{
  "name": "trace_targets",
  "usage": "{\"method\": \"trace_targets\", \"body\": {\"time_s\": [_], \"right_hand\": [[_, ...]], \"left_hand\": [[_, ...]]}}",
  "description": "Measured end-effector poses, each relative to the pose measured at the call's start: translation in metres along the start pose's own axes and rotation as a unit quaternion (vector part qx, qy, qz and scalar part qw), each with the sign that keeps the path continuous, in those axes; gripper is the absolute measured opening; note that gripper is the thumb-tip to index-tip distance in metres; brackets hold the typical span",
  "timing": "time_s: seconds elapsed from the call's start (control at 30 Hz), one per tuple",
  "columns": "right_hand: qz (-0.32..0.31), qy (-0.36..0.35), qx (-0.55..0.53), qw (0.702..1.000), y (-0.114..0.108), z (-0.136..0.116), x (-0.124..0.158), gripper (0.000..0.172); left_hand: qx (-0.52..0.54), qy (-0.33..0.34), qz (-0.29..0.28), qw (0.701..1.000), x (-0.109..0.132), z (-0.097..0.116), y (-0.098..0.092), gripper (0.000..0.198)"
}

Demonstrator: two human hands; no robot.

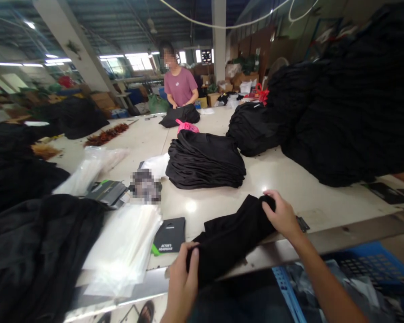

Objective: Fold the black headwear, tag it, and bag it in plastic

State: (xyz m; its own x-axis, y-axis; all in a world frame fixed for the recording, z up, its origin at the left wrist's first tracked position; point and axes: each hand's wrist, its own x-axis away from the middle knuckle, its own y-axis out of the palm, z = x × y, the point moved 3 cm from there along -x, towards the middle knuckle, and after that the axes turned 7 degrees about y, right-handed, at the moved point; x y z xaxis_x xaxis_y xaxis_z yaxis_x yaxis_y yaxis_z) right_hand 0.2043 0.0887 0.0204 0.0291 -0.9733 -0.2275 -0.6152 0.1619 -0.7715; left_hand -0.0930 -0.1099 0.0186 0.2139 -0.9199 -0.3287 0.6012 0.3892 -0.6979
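Note:
A folded black garment (229, 237) lies across the table's near edge, held between my two hands. My left hand (183, 280) grips its lower end, and my right hand (281, 215) pinches its upper end. A black printed card (170, 235) sits just left of the garment, on a stack of clear plastic bags (121, 251). Beyond the garment is a stacked pile of black garments (205, 161) on the pale table (272, 188).
A co-worker (178, 85) in a mauve shirt handles black cloth at the table's far end. Large black garment heaps (340, 112) rise on the right, and more (30, 237) lie at left. A blue crate (373, 264) sits below the near edge.

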Motion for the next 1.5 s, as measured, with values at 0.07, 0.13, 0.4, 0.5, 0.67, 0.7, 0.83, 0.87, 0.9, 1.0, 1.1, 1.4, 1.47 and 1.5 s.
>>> {"method": "trace_targets", "body": {"time_s": [0.07,0.13,0.4,0.5,0.67,0.7,0.83,0.87,0.9,1.0,1.1,1.4,1.47,1.5], "right_hand": [[-0.054,-0.003,0.042,0.998,0.019,-0.009,-0.028,0.032],[-0.087,-0.012,0.077,0.993,0.029,-0.023,-0.043,0.028],[-0.244,-0.301,0.019,0.922,0.043,-0.082,0.097,0.068],[-0.143,-0.343,0.008,0.928,0.056,-0.069,0.155,0.055],[-0.040,-0.228,-0.156,0.960,0.060,-0.036,0.170,0.027],[-0.028,-0.177,-0.189,0.965,0.060,-0.032,0.162,0.021],[0.070,0.071,-0.164,0.981,0.060,-0.028,0.123,0.028],[0.093,0.098,-0.149,0.979,0.059,-0.030,0.116,0.034],[0.112,0.104,-0.143,0.978,0.056,-0.032,0.111,0.038],[0.081,-0.003,-0.130,0.988,0.045,-0.036,0.110,0.051],[-0.069,-0.163,-0.053,0.983,0.037,-0.027,0.129,0.070],[-0.064,-0.074,-0.128,0.987,0.026,-0.007,0.145,0.032],[-0.058,0.053,-0.131,0.988,0.033,-0.013,0.129,0.040],[-0.054,0.093,-0.120,0.987,0.037,-0.016,0.121,0.043]], "left_hand": [[-0.089,-0.021,-0.006,0.996,-0.026,-0.005,0.000,0.030],[-0.162,0.001,-0.026,0.986,-0.050,-0.008,0.001,0.028],[-0.262,0.214,-0.184,0.923,-0.035,-0.012,0.042,0.061],[-0.222,0.225,-0.186,0.930,-0.017,-0.001,0.036,0.045],[-0.013,0.214,-0.242,0.946,-0.006,0.015,0.022,0.033],[0.017,0.189,-0.239,0.952,-0.006,0.013,0.024,0.037],[0.029,0.100,-0.147,0.984,-0.011,0.001,0.048,0.043],[0.008,0.103,-0.123,0.987,-0.013,0.000,0.055,0.048],[-0.019,0.120,-0.104,0.987,-0.015,0.001,0.061,0.052],[-0.097,0.223,-0.089,0.966,-0.021,0.011,0.070,0.056],[-0.101,0.285,-0.157,0.940,-0.022,0.016,0.064,0.052],[0.152,0.006,-0.178,0.972,-0.037,0.000,0.049,0.061],[0.098,-0.011,-0.116,0.988,-0.044,0.012,0.055,0.056],[0.046,0.016,-0.076,0.996,-0.047,0.022,0.058,0.053]]}}
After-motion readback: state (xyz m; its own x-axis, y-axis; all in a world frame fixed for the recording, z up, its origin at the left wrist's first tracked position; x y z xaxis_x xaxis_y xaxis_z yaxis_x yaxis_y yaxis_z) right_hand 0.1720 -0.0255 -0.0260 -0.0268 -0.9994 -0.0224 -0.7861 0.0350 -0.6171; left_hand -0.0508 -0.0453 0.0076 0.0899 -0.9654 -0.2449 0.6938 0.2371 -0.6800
